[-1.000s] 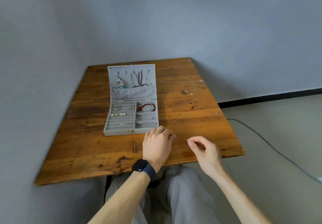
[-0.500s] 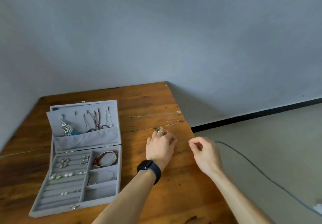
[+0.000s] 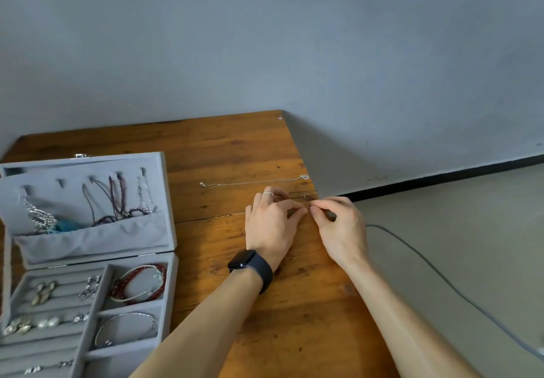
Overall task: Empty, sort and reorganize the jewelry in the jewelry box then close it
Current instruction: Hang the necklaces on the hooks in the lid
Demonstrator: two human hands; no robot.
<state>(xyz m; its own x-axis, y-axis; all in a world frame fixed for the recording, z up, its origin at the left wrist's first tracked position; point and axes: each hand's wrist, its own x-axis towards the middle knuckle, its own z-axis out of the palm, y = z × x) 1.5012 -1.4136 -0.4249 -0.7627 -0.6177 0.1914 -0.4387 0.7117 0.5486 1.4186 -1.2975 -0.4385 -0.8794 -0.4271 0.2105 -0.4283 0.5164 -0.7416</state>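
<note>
Worktop (image 3: 235, 148) right edge: left hand (image 3: 270, 224) and right hand (image 3: 341, 230) fingers pinch a fine chain (image 3: 303, 195). Open jewelry box (image 3: 173, 283), left edge, holds bracelets (image 3: 138, 282).

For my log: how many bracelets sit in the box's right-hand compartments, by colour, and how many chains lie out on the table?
Red bead bracelet: 1
Silver bangles: 2
Thin chains on the table: 2
Total: 5
</note>
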